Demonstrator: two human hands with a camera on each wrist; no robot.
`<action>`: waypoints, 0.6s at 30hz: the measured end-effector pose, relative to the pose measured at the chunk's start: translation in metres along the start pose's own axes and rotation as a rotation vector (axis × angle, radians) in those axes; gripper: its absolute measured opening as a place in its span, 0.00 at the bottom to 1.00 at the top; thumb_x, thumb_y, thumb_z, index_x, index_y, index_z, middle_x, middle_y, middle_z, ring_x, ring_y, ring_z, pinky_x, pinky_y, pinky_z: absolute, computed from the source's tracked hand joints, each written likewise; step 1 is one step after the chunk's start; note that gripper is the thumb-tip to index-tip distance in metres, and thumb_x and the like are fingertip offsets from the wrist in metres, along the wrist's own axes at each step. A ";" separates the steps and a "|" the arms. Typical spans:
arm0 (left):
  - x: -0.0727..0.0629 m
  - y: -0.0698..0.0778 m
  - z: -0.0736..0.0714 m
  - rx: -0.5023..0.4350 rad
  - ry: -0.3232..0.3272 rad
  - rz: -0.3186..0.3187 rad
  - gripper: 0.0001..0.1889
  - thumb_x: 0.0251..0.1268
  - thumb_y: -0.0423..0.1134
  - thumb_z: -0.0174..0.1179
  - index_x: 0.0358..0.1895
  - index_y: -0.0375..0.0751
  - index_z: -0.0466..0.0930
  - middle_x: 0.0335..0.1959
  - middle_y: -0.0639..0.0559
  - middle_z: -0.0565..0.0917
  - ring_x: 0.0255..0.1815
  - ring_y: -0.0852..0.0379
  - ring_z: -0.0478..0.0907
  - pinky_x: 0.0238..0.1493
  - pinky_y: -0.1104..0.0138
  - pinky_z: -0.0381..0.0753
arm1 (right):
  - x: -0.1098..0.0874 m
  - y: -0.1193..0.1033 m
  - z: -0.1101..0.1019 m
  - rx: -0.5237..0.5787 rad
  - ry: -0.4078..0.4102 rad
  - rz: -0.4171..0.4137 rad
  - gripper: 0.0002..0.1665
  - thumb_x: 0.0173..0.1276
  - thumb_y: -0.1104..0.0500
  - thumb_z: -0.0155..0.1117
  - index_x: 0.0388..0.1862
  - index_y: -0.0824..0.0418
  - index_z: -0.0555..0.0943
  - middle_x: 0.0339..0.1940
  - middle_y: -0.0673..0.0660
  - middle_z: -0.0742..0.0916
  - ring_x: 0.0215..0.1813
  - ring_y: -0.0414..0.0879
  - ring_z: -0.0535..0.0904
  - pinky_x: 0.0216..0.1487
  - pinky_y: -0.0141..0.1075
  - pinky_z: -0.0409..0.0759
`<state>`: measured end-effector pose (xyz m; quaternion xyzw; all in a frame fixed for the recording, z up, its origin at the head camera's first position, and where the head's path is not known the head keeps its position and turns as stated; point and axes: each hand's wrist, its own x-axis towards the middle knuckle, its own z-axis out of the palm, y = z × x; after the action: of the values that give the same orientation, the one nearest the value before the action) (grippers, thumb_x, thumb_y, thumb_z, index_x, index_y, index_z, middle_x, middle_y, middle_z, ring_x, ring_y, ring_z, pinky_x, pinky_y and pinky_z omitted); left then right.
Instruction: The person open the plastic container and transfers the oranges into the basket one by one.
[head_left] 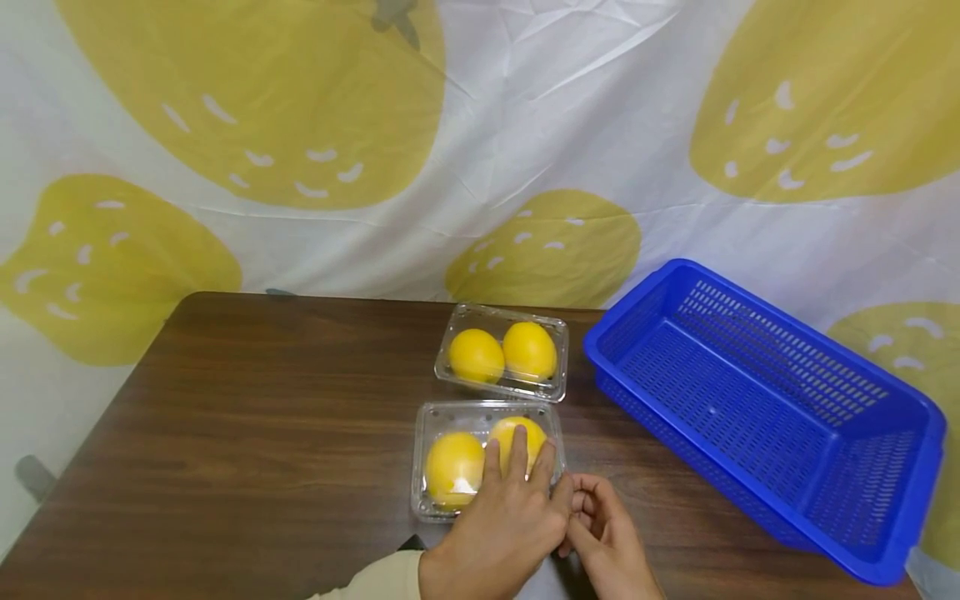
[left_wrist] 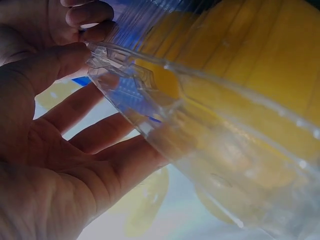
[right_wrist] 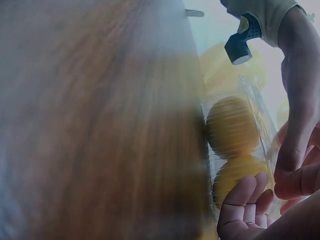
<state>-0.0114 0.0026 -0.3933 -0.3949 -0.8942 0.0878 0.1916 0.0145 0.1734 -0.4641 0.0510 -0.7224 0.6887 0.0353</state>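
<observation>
A clear plastic clamshell container lies on the table with two yellow round fruits inside. Spread over its lid is my left hand, its fingers nearly straight on the plastic above the right-hand fruit. In the left wrist view, the left thumb touches the container's corner at the rim. My right hand is close beside the left thumb, at the near right corner, with its fingers curled. The left hand partly covers that corner, and I cannot tell whether the right fingers pinch the rim.
Just behind lies a second clear clamshell with two yellow fruits. To the right, a large blue perforated basket stands at an angle. The brown wooden table ends against a white cloth printed with yellow fruit shapes.
</observation>
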 end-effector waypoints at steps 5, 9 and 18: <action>-0.001 0.000 0.002 0.008 0.011 0.006 0.23 0.69 0.53 0.73 0.64 0.51 0.89 0.68 0.41 0.86 0.66 0.34 0.85 0.58 0.42 0.89 | 0.000 0.000 -0.001 0.008 -0.010 -0.005 0.21 0.68 0.83 0.56 0.60 0.82 0.71 0.38 0.48 0.86 0.31 0.38 0.80 0.27 0.33 0.80; -0.001 0.000 0.001 0.023 0.013 0.008 0.24 0.71 0.54 0.72 0.66 0.51 0.88 0.69 0.40 0.85 0.66 0.34 0.85 0.59 0.42 0.89 | 0.001 -0.001 -0.001 0.004 -0.013 0.002 0.21 0.67 0.84 0.56 0.59 0.82 0.71 0.37 0.49 0.86 0.30 0.38 0.79 0.27 0.33 0.80; 0.000 -0.001 0.002 0.019 0.028 -0.006 0.24 0.71 0.52 0.71 0.67 0.50 0.87 0.70 0.41 0.85 0.66 0.36 0.85 0.60 0.43 0.88 | 0.001 -0.001 -0.001 -0.010 0.009 0.014 0.21 0.67 0.83 0.55 0.59 0.80 0.72 0.35 0.48 0.86 0.28 0.39 0.79 0.26 0.34 0.81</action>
<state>-0.0125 0.0015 -0.3944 -0.3917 -0.8917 0.0900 0.2082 0.0138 0.1744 -0.4633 0.0428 -0.7261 0.6854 0.0341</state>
